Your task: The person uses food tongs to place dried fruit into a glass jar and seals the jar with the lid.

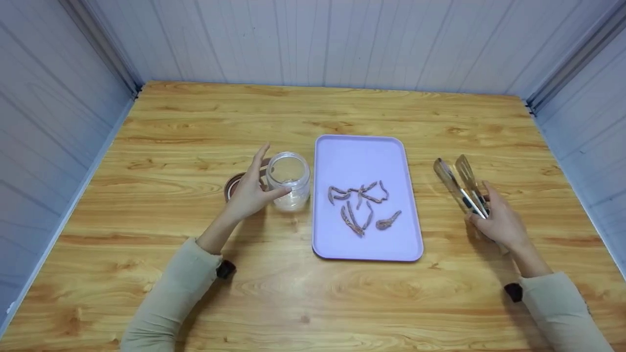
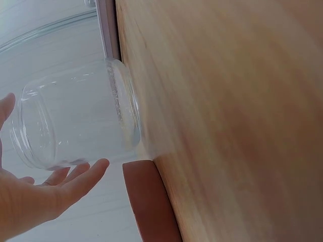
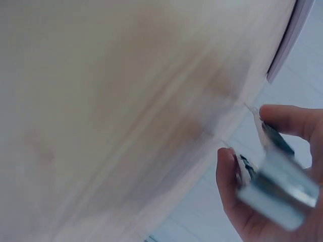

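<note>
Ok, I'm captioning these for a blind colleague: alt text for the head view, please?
A person's right hand holds metal tongs and their left hand is at a clear, open jar. Between the hands, brown, twisted pieces lie on a lilac tray on a wooden table.

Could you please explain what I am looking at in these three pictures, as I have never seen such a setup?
There is no robot here: these are a person's two bare hands. The wide view comes from a camera worn on the head; the other two come from the wrists, so the table looks tilted there. The left hand has its thumb and fingers either side of an open, clear jar, standing upright beside a round brown lid. The right hand holds metal tongs. Between the hands, brown root-like pieces lie on a purple tray.
</note>
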`<action>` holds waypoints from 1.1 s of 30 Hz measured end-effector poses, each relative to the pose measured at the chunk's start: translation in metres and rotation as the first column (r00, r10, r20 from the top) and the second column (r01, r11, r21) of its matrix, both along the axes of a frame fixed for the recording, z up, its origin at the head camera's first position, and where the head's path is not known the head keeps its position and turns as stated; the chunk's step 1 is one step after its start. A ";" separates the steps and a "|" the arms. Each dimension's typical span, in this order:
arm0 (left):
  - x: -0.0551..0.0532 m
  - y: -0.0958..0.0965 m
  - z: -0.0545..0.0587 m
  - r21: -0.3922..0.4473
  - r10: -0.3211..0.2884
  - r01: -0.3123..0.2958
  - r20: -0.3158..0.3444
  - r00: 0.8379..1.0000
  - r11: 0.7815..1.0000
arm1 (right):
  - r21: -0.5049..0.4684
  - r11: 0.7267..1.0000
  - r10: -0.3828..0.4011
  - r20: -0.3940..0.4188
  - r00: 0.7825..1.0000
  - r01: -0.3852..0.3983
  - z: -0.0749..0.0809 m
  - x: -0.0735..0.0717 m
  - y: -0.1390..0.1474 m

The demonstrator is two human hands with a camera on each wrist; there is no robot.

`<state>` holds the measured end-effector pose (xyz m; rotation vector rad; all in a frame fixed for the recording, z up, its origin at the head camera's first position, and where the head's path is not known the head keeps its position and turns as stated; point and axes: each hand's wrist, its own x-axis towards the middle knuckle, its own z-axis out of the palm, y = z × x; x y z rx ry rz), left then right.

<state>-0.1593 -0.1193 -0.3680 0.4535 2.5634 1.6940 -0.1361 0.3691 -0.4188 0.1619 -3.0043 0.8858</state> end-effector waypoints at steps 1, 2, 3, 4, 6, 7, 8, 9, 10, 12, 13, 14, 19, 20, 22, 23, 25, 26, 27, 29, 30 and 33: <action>0.000 0.000 0.000 0.001 0.000 0.000 0.000 1.000 1.000 | -0.003 1.000 -0.008 0.004 1.000 0.008 0.001 0.001 0.001; 0.000 0.000 0.000 0.002 0.000 0.000 0.000 1.000 1.000 | -0.003 1.000 -0.017 0.006 1.000 0.017 0.002 0.001 0.001; 0.000 0.000 0.000 0.005 -0.001 0.001 0.000 1.000 1.000 | 0.002 1.000 -0.026 0.007 1.000 0.026 0.002 0.002 0.002; 0.000 0.000 0.001 0.005 -0.001 0.001 0.000 1.000 1.000 | 0.008 0.999 -0.036 0.005 0.999 0.036 0.003 0.002 0.002; 0.000 0.000 0.001 0.008 -0.001 0.001 0.002 1.000 1.000 | 0.025 0.999 -0.043 -0.015 0.999 0.044 0.004 0.002 0.003; 0.000 0.000 0.001 0.011 -0.001 0.001 0.002 1.000 1.000 | 0.034 0.998 -0.043 -0.026 0.999 0.044 0.004 0.003 0.003; 0.000 0.000 0.001 0.011 -0.002 0.002 0.003 1.000 1.000 | 0.042 0.998 -0.041 -0.037 0.998 0.043 0.003 0.003 0.004; 0.000 0.000 0.001 0.013 -0.002 0.002 0.002 1.000 1.000 | 0.047 0.998 -0.039 -0.045 0.998 0.041 0.003 0.003 0.005; 0.000 0.000 0.000 0.013 -0.002 0.002 0.002 1.000 1.000 | 0.050 0.998 -0.037 -0.050 0.998 0.040 0.003 0.003 0.006; 0.000 0.000 0.000 0.014 0.000 0.000 0.005 1.000 1.000 | 0.051 0.998 -0.036 -0.059 0.998 0.039 0.002 0.003 0.007; 0.000 0.000 0.000 0.014 0.000 0.000 0.005 1.000 1.000 | 0.050 0.998 -0.035 -0.062 0.997 0.039 0.001 0.003 0.008; 0.000 0.000 0.000 0.013 0.001 -0.001 0.006 1.000 1.000 | 0.043 0.998 -0.035 -0.065 0.997 0.038 0.001 0.003 0.009; -0.001 0.000 -0.002 0.011 -0.007 0.007 -0.004 1.000 1.000 | 0.028 0.999 -0.024 -0.090 0.996 0.026 0.000 0.005 0.013; -0.001 0.000 -0.002 0.009 -0.007 0.007 -0.008 1.000 1.000 | 0.027 0.999 -0.024 -0.097 0.995 0.027 0.000 0.005 0.013; -0.001 0.000 -0.002 0.001 -0.006 0.006 -0.013 1.000 1.000 | 0.028 0.999 -0.025 -0.117 0.993 0.029 0.002 0.006 0.014; -0.001 0.000 -0.002 0.000 -0.005 0.005 -0.015 1.000 1.000 | 0.023 0.999 -0.024 -0.130 0.991 0.027 0.002 0.006 0.014; -0.001 0.000 -0.002 0.000 -0.004 0.004 -0.012 1.000 1.000 | 0.009 1.000 -0.018 -0.156 0.988 0.019 0.005 0.007 0.015; -0.001 0.000 -0.002 0.001 -0.004 0.004 -0.011 1.000 1.000 | 0.004 1.000 -0.011 -0.173 0.985 0.011 0.006 0.007 0.015; -0.001 0.000 -0.002 0.004 -0.004 0.004 -0.010 1.000 1.000 | -0.001 1.000 -0.003 -0.192 0.981 0.003 0.008 0.007 0.015; -0.001 0.000 -0.002 0.010 -0.005 0.005 -0.007 1.000 1.000 | -0.002 1.000 0.013 -0.227 0.974 -0.014 0.011 0.008 0.015; -0.001 0.000 -0.002 0.008 -0.003 0.003 -0.005 1.000 1.000 | 0.003 1.000 0.022 -0.244 0.970 -0.022 0.013 0.008 0.015; -0.001 0.000 -0.002 0.002 0.002 -0.002 -0.001 1.000 1.000 | 0.029 0.999 0.047 -0.292 0.955 -0.040 0.017 0.009 0.016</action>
